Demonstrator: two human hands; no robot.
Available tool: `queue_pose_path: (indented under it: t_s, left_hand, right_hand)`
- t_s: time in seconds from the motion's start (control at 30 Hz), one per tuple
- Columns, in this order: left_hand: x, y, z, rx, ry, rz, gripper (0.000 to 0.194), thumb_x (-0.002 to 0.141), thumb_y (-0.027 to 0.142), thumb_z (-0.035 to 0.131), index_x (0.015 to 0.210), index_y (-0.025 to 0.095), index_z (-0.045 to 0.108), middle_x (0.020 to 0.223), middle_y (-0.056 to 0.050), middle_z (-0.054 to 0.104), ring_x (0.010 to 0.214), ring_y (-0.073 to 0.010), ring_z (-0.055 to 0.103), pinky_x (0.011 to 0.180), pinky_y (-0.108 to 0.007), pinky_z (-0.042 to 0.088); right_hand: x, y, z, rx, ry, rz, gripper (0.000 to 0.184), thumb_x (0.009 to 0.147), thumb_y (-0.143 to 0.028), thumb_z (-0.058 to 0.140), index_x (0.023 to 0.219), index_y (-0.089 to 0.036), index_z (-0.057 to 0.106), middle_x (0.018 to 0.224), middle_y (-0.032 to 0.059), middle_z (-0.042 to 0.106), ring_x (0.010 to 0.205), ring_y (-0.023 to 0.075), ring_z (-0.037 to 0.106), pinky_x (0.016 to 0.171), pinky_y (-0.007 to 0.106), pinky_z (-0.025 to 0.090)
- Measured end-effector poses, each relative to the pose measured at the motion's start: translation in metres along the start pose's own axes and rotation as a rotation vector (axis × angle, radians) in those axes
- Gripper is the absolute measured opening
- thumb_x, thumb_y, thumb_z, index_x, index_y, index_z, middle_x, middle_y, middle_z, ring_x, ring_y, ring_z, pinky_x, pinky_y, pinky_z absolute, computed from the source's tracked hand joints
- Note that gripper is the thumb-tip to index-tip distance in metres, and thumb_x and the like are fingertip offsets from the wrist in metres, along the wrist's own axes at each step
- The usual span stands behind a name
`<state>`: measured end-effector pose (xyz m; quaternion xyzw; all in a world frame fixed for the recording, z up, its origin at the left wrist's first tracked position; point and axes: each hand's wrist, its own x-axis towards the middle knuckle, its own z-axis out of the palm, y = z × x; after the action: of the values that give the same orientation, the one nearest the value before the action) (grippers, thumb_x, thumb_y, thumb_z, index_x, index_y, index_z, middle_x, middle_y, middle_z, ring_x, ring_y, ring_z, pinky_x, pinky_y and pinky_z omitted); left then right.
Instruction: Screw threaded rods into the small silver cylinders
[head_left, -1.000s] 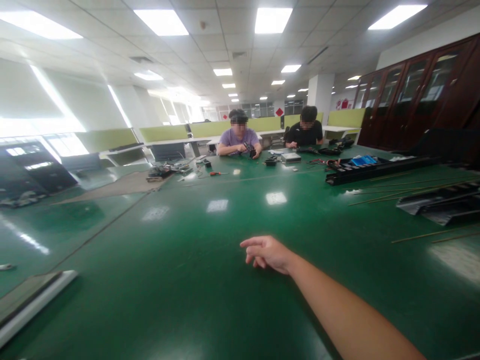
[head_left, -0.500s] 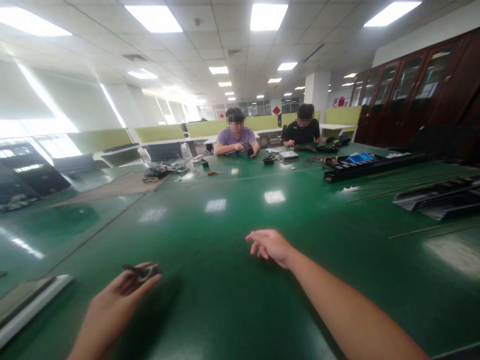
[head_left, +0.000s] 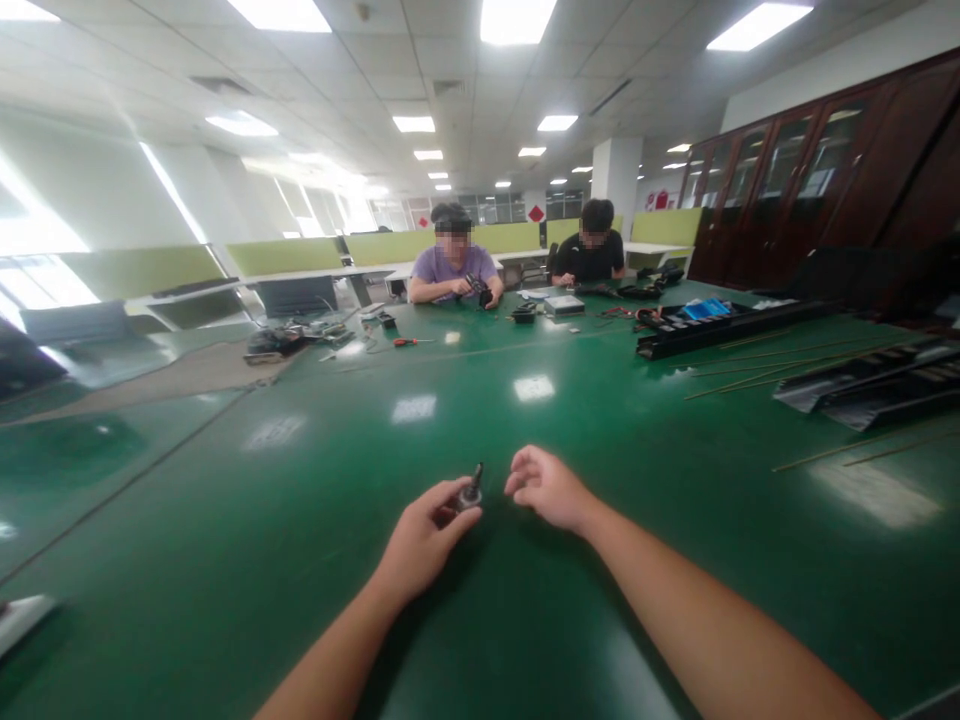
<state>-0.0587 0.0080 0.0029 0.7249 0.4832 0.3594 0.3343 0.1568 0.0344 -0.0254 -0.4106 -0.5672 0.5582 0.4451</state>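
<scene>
Over the green table [head_left: 300,480], my left hand [head_left: 424,535] grips a small dark part with a round greyish base and a thin black stem [head_left: 472,489] that points up. Thumb and fingertips close on the base from two sides; its exact kind is too blurred to make out. Just to the right of it, my right hand [head_left: 551,487] hovers with nothing in it. Its fingers are loosely bent and apart, turned toward the stem without touching it.
Across the table two people [head_left: 454,262] sit handling things. A red-handled screwdriver [head_left: 406,342] and a heap of electronic parts [head_left: 281,338] lie at the far left. Black metal channels [head_left: 862,385] and thin rods [head_left: 825,462] are on the right. A white-edged object [head_left: 22,620] sits at lower left.
My left hand has carried the dark part from the left to the middle, close to my right hand, and its stem now points up. My right hand's fingers have bent more.
</scene>
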Motion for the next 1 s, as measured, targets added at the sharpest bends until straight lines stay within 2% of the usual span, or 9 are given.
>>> queue_pose_path:
  t_s: [0.1,0.17,0.37,0.57,0.7,0.87,1.0]
  left_hand:
    - [-0.007,0.0,0.0,0.119,-0.059,0.114,0.035,0.092,0.037,0.053,0.122,0.025,0.064,0.11,-0.004,0.067,0.099,-0.0197,0.063,0.089,-0.033,0.051]
    - [-0.009,0.0,0.002,0.13,-0.074,0.143,0.035,0.092,0.036,0.053,0.124,0.026,0.062,0.109,-0.004,0.067,0.098,-0.0192,0.062,0.09,-0.032,0.05]
    - [-0.009,0.002,0.008,0.047,0.014,0.031,0.036,0.083,0.033,0.064,0.118,0.023,0.063,0.111,-0.005,0.068,0.096,-0.0211,0.064,0.087,-0.033,0.051]
    - [-0.009,0.004,0.008,0.029,0.038,0.056,0.026,0.081,0.033,0.067,0.105,0.022,0.067,0.101,-0.004,0.069,0.089,-0.0203,0.064,0.08,-0.031,0.051]
    - [-0.01,0.004,0.008,0.027,0.032,0.063,0.026,0.081,0.032,0.067,0.105,0.022,0.067,0.099,-0.004,0.069,0.088,-0.0199,0.063,0.079,-0.031,0.05]
    - [-0.01,0.006,0.008,0.048,0.005,0.092,0.024,0.082,0.032,0.066,0.103,0.021,0.068,0.098,-0.005,0.069,0.087,-0.0203,0.063,0.079,-0.031,0.05]
    - [-0.011,0.007,0.008,0.055,0.0,0.11,0.024,0.083,0.032,0.065,0.104,0.022,0.068,0.099,-0.005,0.07,0.087,-0.0202,0.063,0.079,-0.031,0.051]
  right_hand:
    - [-0.004,0.004,0.004,-0.068,-0.058,-0.105,0.041,0.062,-0.003,0.063,0.096,-0.02,0.047,0.087,-0.0018,0.065,0.05,0.0055,0.044,0.048,0.018,0.034]
    - [-0.007,0.005,0.006,-0.129,-0.061,-0.131,0.043,0.063,-0.005,0.066,0.098,-0.021,0.047,0.088,-0.0023,0.064,0.051,0.0053,0.042,0.048,0.017,0.032]
    - [-0.016,0.002,0.009,-0.266,-0.084,-0.166,0.044,0.066,-0.005,0.064,0.102,-0.022,0.048,0.083,-0.0036,0.063,0.058,0.0084,0.05,0.055,0.019,0.037]
    - [-0.023,-0.003,0.012,-0.448,-0.025,-0.204,0.036,0.068,-0.011,0.066,0.101,-0.021,0.055,0.074,-0.0052,0.06,0.054,0.0083,0.043,0.05,0.019,0.032]
    - [-0.023,-0.007,0.013,-0.462,-0.009,-0.201,0.031,0.069,-0.011,0.065,0.098,-0.02,0.06,0.064,-0.007,0.053,0.051,0.0082,0.04,0.049,0.019,0.03]
    - [-0.024,-0.008,0.016,-0.41,-0.023,-0.221,0.028,0.07,-0.011,0.065,0.096,-0.019,0.062,0.077,-0.0027,0.063,0.055,0.0087,0.047,0.052,0.019,0.036]
    - [-0.025,-0.01,0.017,-0.384,-0.03,-0.236,0.024,0.07,-0.011,0.065,0.093,-0.019,0.064,0.075,-0.0022,0.063,0.058,0.0101,0.051,0.054,0.02,0.038]
